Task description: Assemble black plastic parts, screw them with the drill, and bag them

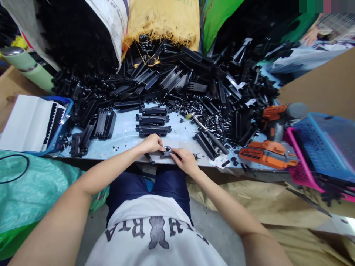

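Observation:
At the table's front edge my left hand [152, 143] and my right hand [185, 160] meet over a black plastic folding part [166, 150]. Both hands have their fingers closed on it, the left at its far left end and the right along its middle. One dark arm of the part [150, 159] sticks out below my left hand, and another end [196, 156] shows right of my right hand. Fingers hide most of its middle. Just beyond, three folded black assemblies [154, 119] lie in a stacked row on the blue table top [124, 129].
A heap of black plastic parts [172, 79] spreads across the back, below a yellow sack [163, 22]. Loose screws [194, 111] and a hammer [209, 135] lie right of centre. An orange cordless drill [269, 153] rests at the right, beside a pink basket [302, 177]. A blue basket [59, 129] stands left.

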The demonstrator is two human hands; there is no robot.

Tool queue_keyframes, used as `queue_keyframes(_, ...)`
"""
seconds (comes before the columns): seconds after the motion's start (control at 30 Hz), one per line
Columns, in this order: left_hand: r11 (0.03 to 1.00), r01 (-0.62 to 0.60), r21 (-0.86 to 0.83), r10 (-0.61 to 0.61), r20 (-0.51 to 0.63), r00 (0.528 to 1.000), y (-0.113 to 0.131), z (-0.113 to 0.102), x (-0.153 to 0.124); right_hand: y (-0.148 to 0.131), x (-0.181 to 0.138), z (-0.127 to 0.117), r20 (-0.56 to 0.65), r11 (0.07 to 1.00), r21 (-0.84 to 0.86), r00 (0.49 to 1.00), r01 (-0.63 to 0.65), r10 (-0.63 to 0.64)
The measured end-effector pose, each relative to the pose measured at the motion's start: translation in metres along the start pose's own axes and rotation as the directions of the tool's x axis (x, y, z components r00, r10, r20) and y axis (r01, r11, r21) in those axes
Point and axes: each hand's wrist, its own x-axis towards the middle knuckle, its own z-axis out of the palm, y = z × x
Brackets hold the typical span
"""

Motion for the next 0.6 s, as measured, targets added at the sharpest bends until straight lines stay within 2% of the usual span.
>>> queue_keyframes(0.1, 0.998, -0.005, 0.057, 0.004, 0.014, 1.0, 0.003, -0.001, -0.004, 0.0, 0.003, 0.002, 0.018, 0.997, -0.016, 0.997, 0.072, -0.072)
queue_keyframes(0.17, 0.973, -0.06, 0.224, 0.069, -0.032, 0.997, 0.004, 0.002, -0.015, 0.002, 0.003, 0.004, 0.053, 0.989, -0.058, 0.99, 0.134, -0.131)
queue_keyframes(0.23, 0.888, -0.182, 0.421, 0.238, -0.082, 0.968, 0.001, 0.008, -0.03, 0.006, 0.003, 0.007, 0.071, 0.982, -0.09, 0.985, 0.164, -0.158)
queue_keyframes(0.33, 0.712, -0.376, 0.593, 0.494, -0.044, 0.868, -0.011, 0.018, -0.048, 0.014, 0.002, 0.011, 0.062, 0.982, -0.055, 0.982, 0.182, -0.178)
queue_keyframes(0.4, 0.649, -0.443, 0.618, 0.564, -0.001, 0.826, -0.02, 0.023, -0.052, 0.019, 0.003, 0.009, 0.056, 0.982, 0.002, 0.98, 0.19, -0.19)
queue_keyframes(0.5, 0.626, -0.489, 0.607, 0.607, 0.014, 0.794, -0.028, 0.027, -0.05, 0.018, 0.01, -0.003, 0.105, 0.977, 0.077, 0.973, 0.199, -0.207)
queue_keyframes(0.57, 0.625, -0.488, 0.609, 0.631, -0.025, 0.775, -0.03, 0.029, -0.051, 0.008, 0.022, -0.014, 0.164, 0.986, 0.063, 0.973, 0.153, -0.161)
queue_keyframes(0.6, 0.627, -0.472, 0.62, 0.638, -0.061, 0.767, -0.03, 0.03, -0.053, 0.0, 0.03, -0.017, 0.187, 0.995, 0.017, 0.977, 0.098, -0.099)
